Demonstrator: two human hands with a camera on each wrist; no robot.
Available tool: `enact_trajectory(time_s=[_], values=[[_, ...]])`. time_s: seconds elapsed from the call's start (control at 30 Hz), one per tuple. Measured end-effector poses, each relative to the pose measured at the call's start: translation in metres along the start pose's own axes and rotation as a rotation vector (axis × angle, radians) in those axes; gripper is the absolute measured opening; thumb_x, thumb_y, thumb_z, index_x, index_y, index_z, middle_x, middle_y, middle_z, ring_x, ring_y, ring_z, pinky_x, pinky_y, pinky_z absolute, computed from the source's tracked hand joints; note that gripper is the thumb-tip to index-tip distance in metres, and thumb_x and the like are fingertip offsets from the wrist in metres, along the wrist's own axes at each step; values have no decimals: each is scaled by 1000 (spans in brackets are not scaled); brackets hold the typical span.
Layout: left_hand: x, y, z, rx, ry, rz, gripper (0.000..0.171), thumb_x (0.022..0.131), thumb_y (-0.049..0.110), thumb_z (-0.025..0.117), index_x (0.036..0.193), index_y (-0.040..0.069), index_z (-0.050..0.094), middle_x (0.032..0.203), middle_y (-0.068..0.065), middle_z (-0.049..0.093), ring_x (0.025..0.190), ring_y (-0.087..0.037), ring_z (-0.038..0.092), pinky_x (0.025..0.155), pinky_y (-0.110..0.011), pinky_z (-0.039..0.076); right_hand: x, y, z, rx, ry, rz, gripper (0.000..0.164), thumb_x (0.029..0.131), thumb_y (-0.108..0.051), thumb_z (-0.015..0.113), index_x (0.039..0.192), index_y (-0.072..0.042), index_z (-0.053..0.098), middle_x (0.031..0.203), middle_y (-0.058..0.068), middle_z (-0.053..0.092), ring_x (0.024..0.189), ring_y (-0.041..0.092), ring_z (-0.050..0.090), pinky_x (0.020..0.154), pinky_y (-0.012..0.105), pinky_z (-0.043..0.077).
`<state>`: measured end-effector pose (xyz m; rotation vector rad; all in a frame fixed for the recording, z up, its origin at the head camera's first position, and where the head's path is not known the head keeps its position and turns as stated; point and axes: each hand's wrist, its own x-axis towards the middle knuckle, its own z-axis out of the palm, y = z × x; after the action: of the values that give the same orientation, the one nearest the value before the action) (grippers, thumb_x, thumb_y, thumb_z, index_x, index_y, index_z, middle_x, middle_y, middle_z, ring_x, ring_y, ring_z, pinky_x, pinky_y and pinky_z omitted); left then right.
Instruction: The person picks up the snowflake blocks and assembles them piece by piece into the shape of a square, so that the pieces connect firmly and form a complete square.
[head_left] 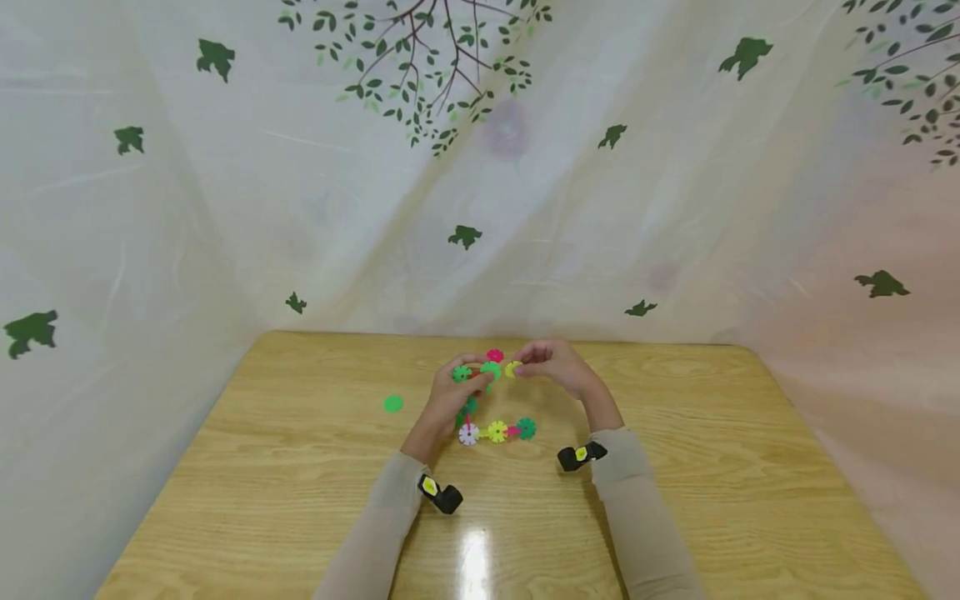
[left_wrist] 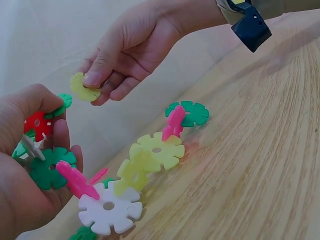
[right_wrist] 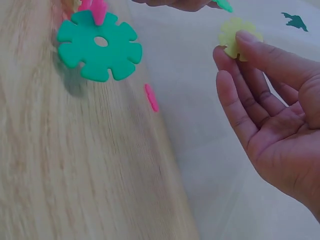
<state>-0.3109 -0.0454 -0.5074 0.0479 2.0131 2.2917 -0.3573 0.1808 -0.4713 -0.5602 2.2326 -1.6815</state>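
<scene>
My left hand [head_left: 444, 398] holds a chain of slotted plastic snowflake discs, with its thumb on a bright green disc [left_wrist: 62, 106] at one end. A red disc [left_wrist: 36, 125] and a dark green disc [left_wrist: 52, 169] of the chain sit within that hand. From there the chain runs down through a pink disc to a white disc [left_wrist: 102, 216], then yellow discs [head_left: 497, 431], a pink one and a green disc [right_wrist: 90, 52] over the table. My right hand [head_left: 562, 368] pinches a single yellow disc [right_wrist: 230, 37] between thumb and fingers, a short gap away from the bright green disc.
A loose green disc [head_left: 393, 403] lies on the wooden table [head_left: 315, 500] left of my left hand. One loose pink disc [head_left: 495, 355] lies near the table's back edge, beyond the hands. Behind the table hangs a pale curtain [head_left: 360, 217] with printed leaves.
</scene>
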Motion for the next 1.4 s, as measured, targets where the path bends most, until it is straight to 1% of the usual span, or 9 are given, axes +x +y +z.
enact_trajectory(time_s=[0.1, 0.27, 0.53, 0.7, 0.83, 0.93, 1.0, 1.23, 1.4], values=[[0, 1, -1, -4, 3, -5, 35, 91, 12, 77, 124, 5, 67, 84, 5, 67, 77, -17, 65, 89, -45, 58, 0, -3, 3, 15, 36, -24, 25, 89, -7, 78, 107, 9, 70, 90, 0, 73, 83, 11, 67, 91, 55, 57], [1, 3, -2, -14, -2, -25, 35, 92, 10, 75, 125, 4, 66, 79, 7, 66, 76, -17, 63, 89, -45, 57, -1, -5, 9, 12, 73, -57, 24, 88, -7, 80, 104, 9, 71, 89, -1, 74, 82, 11, 69, 88, 50, 59], [1, 6, -3, -3, -22, -46, 35, 92, 6, 74, 125, -1, 65, 75, 6, 67, 70, -12, 64, 92, -50, 56, -1, -3, 15, 30, 86, -101, 19, 86, -5, 81, 97, 9, 73, 89, 3, 76, 82, 15, 73, 87, 48, 61], [-2, 5, -1, -20, 12, -29, 35, 91, 9, 76, 124, 3, 67, 74, 7, 66, 71, -14, 65, 88, -43, 57, 0, -1, 16, 50, 81, -130, 19, 85, -4, 82, 95, 10, 74, 87, 0, 77, 80, 12, 73, 83, 42, 63], [-2, 5, 0, -31, 28, -18, 32, 89, 8, 77, 119, 4, 68, 72, 6, 66, 72, -14, 65, 84, -40, 58, 0, -1, 16, 67, 77, -167, 8, 84, 2, 80, 91, 5, 77, 88, 4, 78, 79, 13, 74, 77, 32, 63], [-2, 5, 0, -41, 25, -21, 30, 89, 7, 77, 117, 4, 69, 72, 5, 67, 72, -13, 65, 83, -40, 58, 0, 0, 17, 77, 75, -189, 6, 84, 5, 79, 86, -1, 79, 91, 7, 79, 80, 14, 75, 76, 32, 63], [-2, 5, 1, -49, 21, -27, 29, 89, 7, 77, 117, 4, 68, 73, 5, 68, 72, -12, 66, 83, -39, 59, 0, 1, 16, 74, 74, -195, 3, 84, 2, 80, 87, 0, 79, 91, 7, 79, 81, 15, 75, 77, 33, 63], [-1, 7, 3, -76, 28, -36, 30, 90, 6, 75, 119, 2, 67, 74, 6, 67, 74, -10, 65, 82, -35, 59, 0, 3, 16, 66, 90, -209, 24, 81, -13, 86, 89, 8, 77, 91, 10, 79, 80, 14, 75, 76, 30, 63], [-1, 6, 3, -79, 36, -36, 27, 90, 6, 76, 116, 4, 69, 75, 5, 69, 75, -10, 67, 86, -37, 59, 0, 1, 17, 62, 94, -244, 17, 82, -5, 84, 88, 9, 77, 90, 15, 78, 77, 13, 74, 73, 30, 63]])
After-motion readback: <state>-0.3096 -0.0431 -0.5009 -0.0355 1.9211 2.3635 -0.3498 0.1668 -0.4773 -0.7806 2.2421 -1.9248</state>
